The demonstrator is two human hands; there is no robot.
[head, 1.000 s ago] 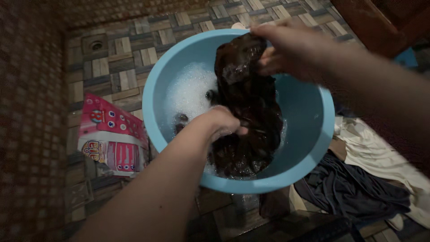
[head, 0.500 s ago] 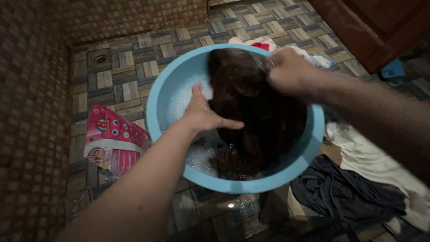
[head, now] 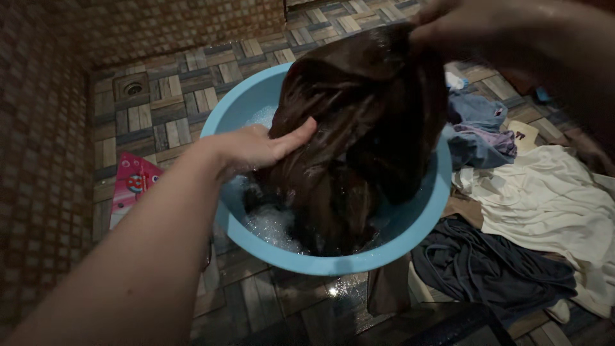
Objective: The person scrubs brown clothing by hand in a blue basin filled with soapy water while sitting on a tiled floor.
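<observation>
A pink printed packet [head: 131, 186] lies on the floor left of the left hand [head: 256, 146], which presses open-palmed against the wet brown garment [head: 352, 122]. The right hand [head: 448, 29] grips its top, above the blue basin [head: 410, 224].

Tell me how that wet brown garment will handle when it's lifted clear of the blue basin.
The brown garment hangs in limp folds from the right hand, so it is likely floppy. Its glossy, soaked surface suggests it is heavy and dripping. Suds in the blue basin hint it may feel slippery under the left hand.
</observation>
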